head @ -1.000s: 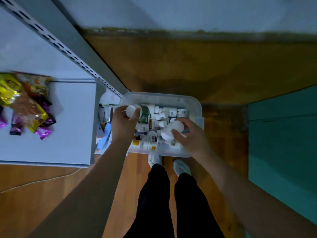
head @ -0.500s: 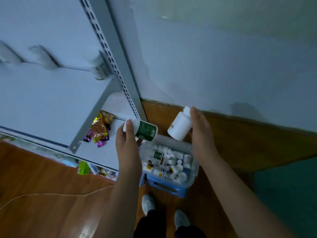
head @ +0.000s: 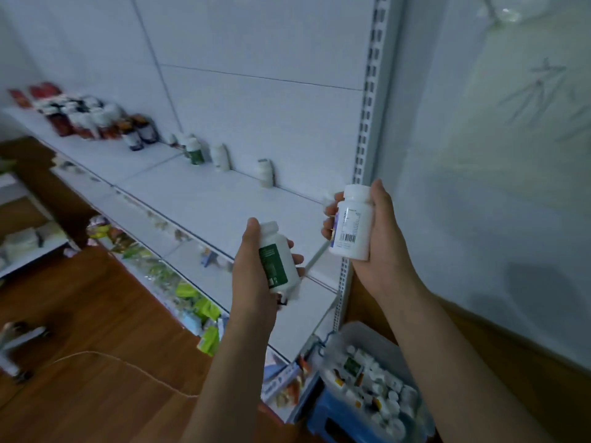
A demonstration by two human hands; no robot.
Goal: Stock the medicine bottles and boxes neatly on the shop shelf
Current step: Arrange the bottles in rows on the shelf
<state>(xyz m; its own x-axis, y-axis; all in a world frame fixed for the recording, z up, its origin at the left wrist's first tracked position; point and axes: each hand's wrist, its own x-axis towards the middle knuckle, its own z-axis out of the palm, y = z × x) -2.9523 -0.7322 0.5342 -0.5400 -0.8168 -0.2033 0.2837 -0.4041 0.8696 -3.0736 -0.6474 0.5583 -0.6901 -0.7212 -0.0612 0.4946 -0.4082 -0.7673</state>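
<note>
My left hand (head: 252, 276) grips a white bottle with a green label (head: 277, 259), held upright in front of the white shelf (head: 204, 199). My right hand (head: 380, 244) grips a larger white bottle with a barcode label (head: 351, 223), raised near the shelf's right upright. Along the shelf's back stand a few white bottles (head: 220, 156), one of them (head: 266, 172) apart to the right, and dark bottles (head: 137, 134) further left. A clear tub of several medicine bottles (head: 367, 375) sits low at the right on a blue stool (head: 335, 420).
A slotted metal upright (head: 367, 123) bounds the shelf on the right, next to a pale wall (head: 479, 155). Lower shelves hold colourful packets (head: 188, 298). A wooden floor (head: 80, 330) with a thin cord lies at the left, and another low rack (head: 25, 244) stands at the far left.
Both hands lifted a bottle each out of the tub and rose to shelf height. My view swung up from the tub to the shelf.
</note>
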